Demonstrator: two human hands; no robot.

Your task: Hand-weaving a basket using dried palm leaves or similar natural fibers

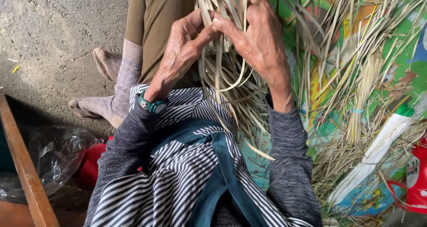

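My left hand (180, 49) and my right hand (258, 36) are raised together over my lap, both pinching a bunch of pale flat reed strips (224, 71). The strips hang down in loops between my wrists and spread over my striped apron (178, 164). A teal watch (152, 104) sits on my left wrist. My fingertips meet at the top of the bunch, where the strips cross.
More loose reeds and a tied bundle (362, 98) lie on a colourful mat (400, 71) at the right. A white wrapped roll (378, 151) and a red container (416, 178) are at the lower right. A wooden plank (22, 164) and clear plastic bag (53, 156) are at the left.
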